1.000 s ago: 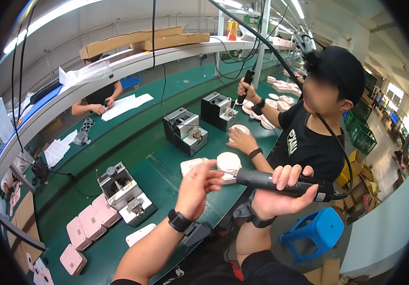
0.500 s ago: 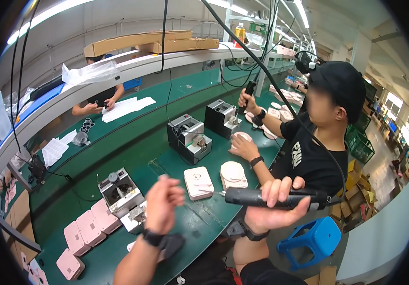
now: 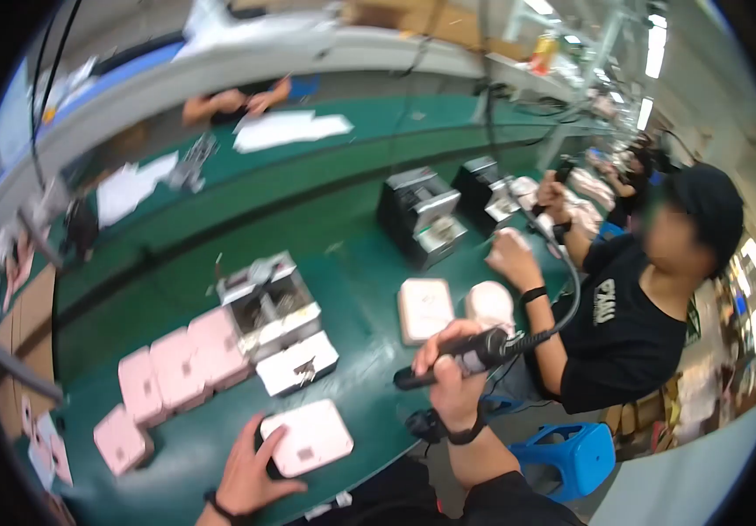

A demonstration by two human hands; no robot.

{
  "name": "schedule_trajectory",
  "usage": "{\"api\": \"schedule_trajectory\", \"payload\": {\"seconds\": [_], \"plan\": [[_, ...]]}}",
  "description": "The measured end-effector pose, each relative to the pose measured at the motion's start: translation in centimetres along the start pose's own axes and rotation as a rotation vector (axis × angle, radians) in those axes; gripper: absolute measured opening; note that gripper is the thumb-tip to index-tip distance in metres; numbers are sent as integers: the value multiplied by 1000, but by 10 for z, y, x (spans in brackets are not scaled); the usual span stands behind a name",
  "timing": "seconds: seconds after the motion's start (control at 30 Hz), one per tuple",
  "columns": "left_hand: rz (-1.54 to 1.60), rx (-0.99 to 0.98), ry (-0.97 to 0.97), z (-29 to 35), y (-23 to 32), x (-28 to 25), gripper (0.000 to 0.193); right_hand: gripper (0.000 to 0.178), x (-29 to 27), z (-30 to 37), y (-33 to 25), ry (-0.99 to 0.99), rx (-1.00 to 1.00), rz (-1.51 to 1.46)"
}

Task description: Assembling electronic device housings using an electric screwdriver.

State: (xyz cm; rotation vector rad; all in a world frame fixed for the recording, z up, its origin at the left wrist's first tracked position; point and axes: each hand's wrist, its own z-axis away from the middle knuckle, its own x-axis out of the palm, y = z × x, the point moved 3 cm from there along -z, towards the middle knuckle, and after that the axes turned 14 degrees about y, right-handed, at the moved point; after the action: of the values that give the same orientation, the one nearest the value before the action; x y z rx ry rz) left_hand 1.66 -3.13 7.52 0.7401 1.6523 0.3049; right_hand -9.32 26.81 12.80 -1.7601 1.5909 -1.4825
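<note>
My right hand (image 3: 455,373) is wrapped around a black electric screwdriver (image 3: 479,352), its cable running up from the rear end. The tool's front points left, over the bench. At the near edge of the bench my left hand (image 3: 251,469) has its fingers spread at the left side of a pale pink square case (image 3: 312,438) with rounded corners. A fingertip overlaps the case's edge, while the thumb stands apart from its near side. Just beyond sits a metal-and-black machine (image 3: 273,307). Another pink case (image 3: 425,309) lies further right.
Several pink cases (image 3: 176,368) line the left, with a single one (image 3: 122,438) nearer. Two more machines (image 3: 422,215) stand further back. A co-worker (image 3: 659,289) in black works at the right, near a round pink part (image 3: 489,305). A blue stool (image 3: 567,456) is below.
My left hand has come down from the air to the pale pink case. My right hand has turned the screwdriver so its front tilts down. The whole view has shifted and blurred.
</note>
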Motion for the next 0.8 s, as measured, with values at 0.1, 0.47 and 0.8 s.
{"api": "schedule_trajectory", "payload": {"seconds": [0.1,0.47,0.8], "plan": [[137,-4,18,-14,-13,24,90,26,-5,3,25,23,41,185],[313,1,-36,-35,-25,37,88,34,116,-16,-10,-314,136,-59],[356,1,-4,-28,-29,44,88,27,147,-18,40,-363,278,167]]}}
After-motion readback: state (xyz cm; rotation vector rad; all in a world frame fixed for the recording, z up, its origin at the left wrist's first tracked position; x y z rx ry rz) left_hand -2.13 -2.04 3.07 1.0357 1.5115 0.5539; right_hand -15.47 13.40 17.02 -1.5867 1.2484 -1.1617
